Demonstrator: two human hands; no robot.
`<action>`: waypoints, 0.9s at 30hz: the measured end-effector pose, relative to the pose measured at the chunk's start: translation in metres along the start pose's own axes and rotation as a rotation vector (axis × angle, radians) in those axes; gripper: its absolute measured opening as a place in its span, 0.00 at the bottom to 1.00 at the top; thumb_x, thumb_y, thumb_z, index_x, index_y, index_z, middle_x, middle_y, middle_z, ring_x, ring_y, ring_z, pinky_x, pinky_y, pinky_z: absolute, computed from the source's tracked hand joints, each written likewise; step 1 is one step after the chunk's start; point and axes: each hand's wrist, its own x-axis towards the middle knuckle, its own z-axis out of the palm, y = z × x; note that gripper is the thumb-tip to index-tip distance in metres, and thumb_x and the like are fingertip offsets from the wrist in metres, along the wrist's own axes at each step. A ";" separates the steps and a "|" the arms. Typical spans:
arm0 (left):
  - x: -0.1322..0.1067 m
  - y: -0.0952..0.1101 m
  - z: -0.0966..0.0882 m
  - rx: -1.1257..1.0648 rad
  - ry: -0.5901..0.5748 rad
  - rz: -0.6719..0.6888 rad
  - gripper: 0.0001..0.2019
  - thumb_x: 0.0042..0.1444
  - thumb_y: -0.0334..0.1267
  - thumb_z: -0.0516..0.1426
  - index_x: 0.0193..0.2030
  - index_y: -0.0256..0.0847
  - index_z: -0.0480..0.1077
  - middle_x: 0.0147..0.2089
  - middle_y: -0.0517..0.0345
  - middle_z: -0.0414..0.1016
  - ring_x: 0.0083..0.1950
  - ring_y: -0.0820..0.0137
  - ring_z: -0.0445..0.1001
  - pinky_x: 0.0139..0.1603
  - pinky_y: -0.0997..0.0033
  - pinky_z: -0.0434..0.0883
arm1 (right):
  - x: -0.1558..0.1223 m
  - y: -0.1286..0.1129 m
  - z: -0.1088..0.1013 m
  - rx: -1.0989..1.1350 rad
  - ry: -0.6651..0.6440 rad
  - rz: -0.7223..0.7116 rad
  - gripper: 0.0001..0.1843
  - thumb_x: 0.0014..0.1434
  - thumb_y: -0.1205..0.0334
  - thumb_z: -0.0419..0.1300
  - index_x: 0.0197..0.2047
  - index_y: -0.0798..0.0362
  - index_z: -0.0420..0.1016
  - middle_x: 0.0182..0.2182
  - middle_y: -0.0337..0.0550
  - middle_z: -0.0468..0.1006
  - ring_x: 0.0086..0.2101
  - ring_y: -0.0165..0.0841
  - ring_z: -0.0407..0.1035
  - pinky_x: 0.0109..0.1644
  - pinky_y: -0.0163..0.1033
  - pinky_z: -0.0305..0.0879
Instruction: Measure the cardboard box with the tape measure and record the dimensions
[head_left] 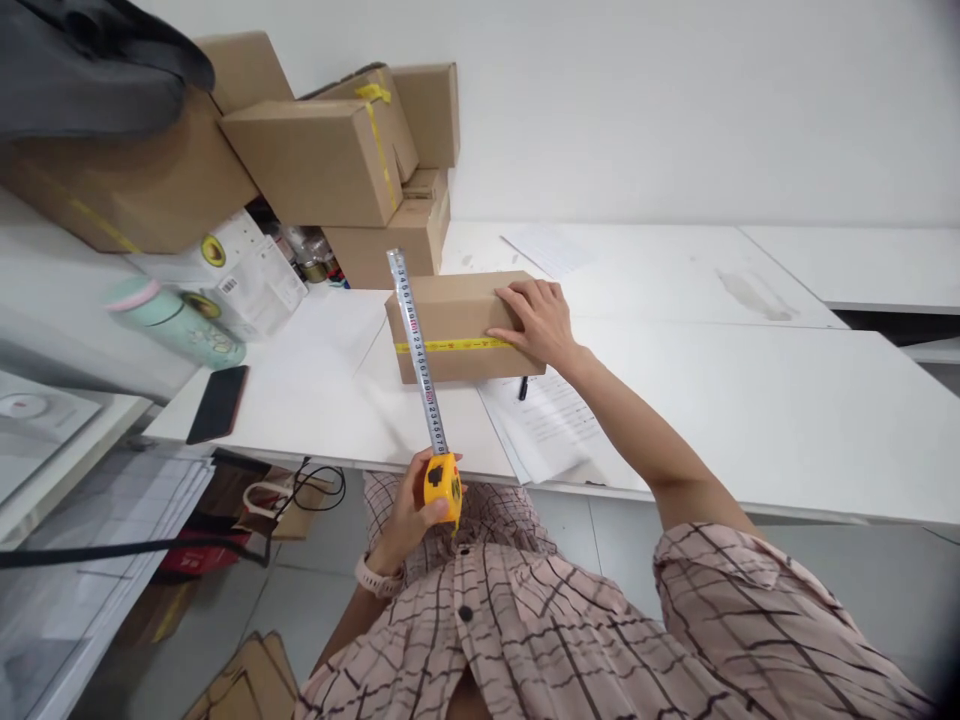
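A small cardboard box (450, 310) with a yellow strap lies on the white table (712, 390). My right hand (536, 322) rests on its right end, fingers spread flat over the top and side. My left hand (412, 505) is closed round a yellow tape measure (443, 484) near the table's front edge. Its steel blade (417, 350) runs away from me, up and over the box's left part, past its far edge.
Stacked cardboard boxes (330, 150) stand at the back left. A green bottle (176, 318) and a black phone (218, 403) lie left. Papers (551, 420) with a black pen (523, 388) sit beside the box. Cables and bags lie on the floor.
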 end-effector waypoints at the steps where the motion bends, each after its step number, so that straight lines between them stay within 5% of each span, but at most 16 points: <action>1: -0.002 0.001 0.000 0.020 -0.014 -0.022 0.32 0.50 0.52 0.67 0.59 0.48 0.64 0.62 0.46 0.70 0.46 0.62 0.78 0.48 0.60 0.76 | -0.005 -0.001 0.002 0.027 -0.023 -0.004 0.34 0.65 0.35 0.48 0.59 0.52 0.70 0.51 0.54 0.73 0.49 0.46 0.62 0.55 0.51 0.53; 4: -0.007 0.007 0.001 0.139 -0.097 -0.094 0.32 0.51 0.49 0.67 0.60 0.46 0.63 0.59 0.46 0.70 0.48 0.61 0.77 0.48 0.61 0.75 | -0.018 -0.011 -0.001 0.178 -0.025 0.091 0.29 0.68 0.40 0.46 0.52 0.51 0.76 0.48 0.52 0.76 0.49 0.44 0.65 0.57 0.52 0.54; 8: -0.008 0.018 0.005 0.390 -0.235 -0.183 0.31 0.53 0.47 0.65 0.62 0.44 0.62 0.52 0.51 0.74 0.46 0.63 0.76 0.46 0.63 0.74 | -0.026 -0.031 -0.026 0.658 0.097 0.465 0.34 0.70 0.38 0.37 0.53 0.50 0.76 0.41 0.47 0.79 0.40 0.38 0.70 0.47 0.47 0.65; 11: -0.006 0.023 0.012 0.548 -0.323 -0.229 0.31 0.51 0.43 0.65 0.61 0.45 0.63 0.49 0.54 0.74 0.43 0.65 0.75 0.44 0.64 0.74 | -0.029 -0.042 -0.048 1.022 0.080 0.632 0.34 0.64 0.31 0.46 0.48 0.51 0.78 0.29 0.42 0.77 0.27 0.32 0.67 0.32 0.39 0.65; 15: -0.003 0.020 0.022 0.543 -0.310 -0.228 0.40 0.50 0.40 0.66 0.68 0.47 0.55 0.54 0.52 0.72 0.47 0.64 0.74 0.50 0.61 0.73 | -0.043 -0.056 -0.057 1.182 0.100 0.757 0.33 0.58 0.28 0.53 0.31 0.53 0.75 0.20 0.38 0.72 0.18 0.27 0.60 0.22 0.35 0.57; 19: 0.004 0.015 0.031 0.458 -0.177 -0.138 0.51 0.51 0.41 0.67 0.74 0.50 0.39 0.60 0.49 0.69 0.51 0.63 0.75 0.53 0.59 0.72 | -0.074 -0.089 -0.046 1.144 -0.160 0.727 0.35 0.61 0.29 0.50 0.27 0.54 0.74 0.19 0.40 0.72 0.19 0.28 0.63 0.23 0.35 0.58; 23: 0.015 0.022 0.033 0.499 -0.065 0.007 0.48 0.53 0.42 0.66 0.73 0.51 0.42 0.59 0.48 0.69 0.50 0.63 0.75 0.52 0.60 0.73 | -0.107 -0.117 -0.030 0.953 -0.283 0.474 0.36 0.67 0.34 0.42 0.27 0.53 0.74 0.24 0.43 0.75 0.27 0.31 0.70 0.32 0.37 0.62; 27: 0.041 0.048 0.025 0.638 0.130 0.289 0.43 0.53 0.43 0.66 0.71 0.51 0.48 0.59 0.47 0.69 0.52 0.61 0.75 0.49 0.59 0.75 | -0.125 -0.103 -0.010 0.601 -0.245 0.359 0.31 0.71 0.43 0.42 0.32 0.52 0.76 0.31 0.47 0.77 0.34 0.36 0.70 0.39 0.39 0.64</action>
